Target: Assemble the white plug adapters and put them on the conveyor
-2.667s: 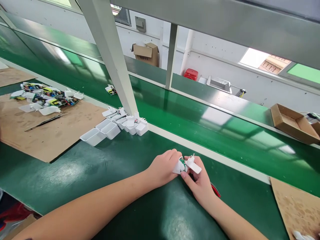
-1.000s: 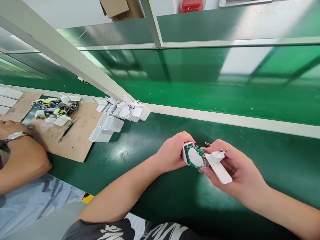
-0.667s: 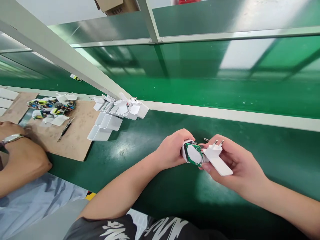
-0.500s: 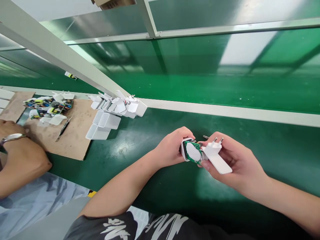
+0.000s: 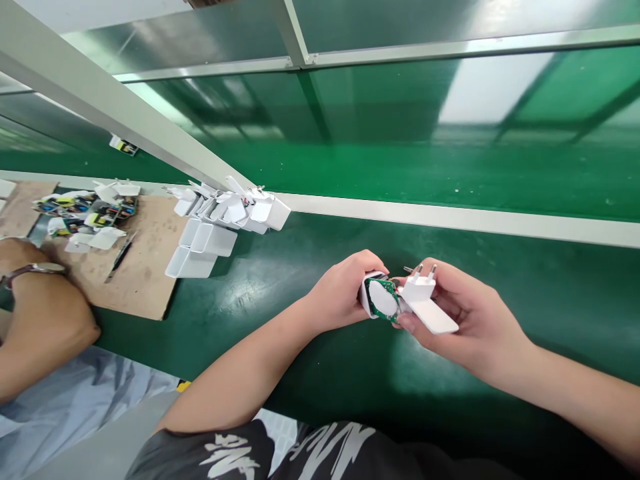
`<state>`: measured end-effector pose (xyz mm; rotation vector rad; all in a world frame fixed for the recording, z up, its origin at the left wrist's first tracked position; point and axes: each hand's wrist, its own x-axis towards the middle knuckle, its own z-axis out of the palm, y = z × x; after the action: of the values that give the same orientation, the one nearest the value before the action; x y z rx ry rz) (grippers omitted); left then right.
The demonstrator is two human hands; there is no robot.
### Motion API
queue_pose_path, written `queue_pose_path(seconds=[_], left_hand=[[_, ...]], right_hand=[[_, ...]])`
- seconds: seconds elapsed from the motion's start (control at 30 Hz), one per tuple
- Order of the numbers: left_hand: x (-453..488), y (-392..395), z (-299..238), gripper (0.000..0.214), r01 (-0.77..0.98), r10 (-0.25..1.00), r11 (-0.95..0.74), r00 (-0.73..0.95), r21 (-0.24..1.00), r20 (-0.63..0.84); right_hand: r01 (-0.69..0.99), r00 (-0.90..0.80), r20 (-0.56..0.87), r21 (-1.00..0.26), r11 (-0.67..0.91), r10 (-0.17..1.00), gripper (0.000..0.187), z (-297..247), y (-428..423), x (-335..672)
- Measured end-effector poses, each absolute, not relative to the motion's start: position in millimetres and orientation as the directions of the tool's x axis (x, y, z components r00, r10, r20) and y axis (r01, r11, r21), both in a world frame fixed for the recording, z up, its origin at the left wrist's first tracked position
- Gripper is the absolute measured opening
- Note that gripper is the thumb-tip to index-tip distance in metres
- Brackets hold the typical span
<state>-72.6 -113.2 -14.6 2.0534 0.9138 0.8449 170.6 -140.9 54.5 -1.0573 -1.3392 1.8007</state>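
Left grip [image 5: 340, 293] closed around a white charger shell [image 5: 369, 297], its green circuit board [image 5: 383, 301] exposed; right grip [image 5: 463, 310] closed on a white two-pin plug housing [image 5: 425, 310], unjoined but beside it, over the green table [image 5: 320, 373]. At the table's far-left edge: stacked hollow white shells [image 5: 197, 248]; beyond them, on a cardboard sheet [image 5: 145, 267], heaped boards and white parts [image 5: 85, 217].

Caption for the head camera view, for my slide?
Left hand holds a white adapter casing with green circuit board; right hand holds a two-pin plug piece above green belt.
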Motion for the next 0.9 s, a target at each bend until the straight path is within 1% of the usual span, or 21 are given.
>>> queue_pose_path(seconds=[0.1, 0.3, 0.47, 0.67, 0.9], left_hand=[[-72.8, -113.1, -15.4, 0.043, 0.33, 0.804, -0.483, 0.534, 0.811, 0.262], [-73.2, -113.5, -14.9, 0.044, 0.334, 0.808, -0.476, 0.531, 0.814, 0.255], [-71.9, -113.6, -11.9, 0.041, 0.351, 0.812, -0.464, 0.535, 0.813, 0.233], [-71.4, -113.3, -11.7, 0.04, 0.35, 0.807, -0.484, 0.533, 0.802, 0.255], [-73.0, -113.7, -14.6, 0.042, 0.347, 0.807, -0.479, 0.535, 0.806, 0.25]], right_hand=[[-0.044, -0.446, -0.223, -0.962, -0.27, 0.867, 0.033, 53.2, -142.5, 169.3], [-0.065, -0.437, -0.197, -0.966, -0.249, 0.878, 0.035, 51.9, -145.4, 167.9], [-0.036, -0.432, -0.222, -0.964, -0.263, 0.874, 0.031, 52.2, -143.6, 167.9], [-0.013, -0.447, -0.223, -0.967, -0.255, 0.866, 0.029, 52.5, -142.8, 168.2], [0.0, -0.453, -0.264, -0.955, -0.296, 0.852, 0.035, 54.6, -140.5, 168.7]])
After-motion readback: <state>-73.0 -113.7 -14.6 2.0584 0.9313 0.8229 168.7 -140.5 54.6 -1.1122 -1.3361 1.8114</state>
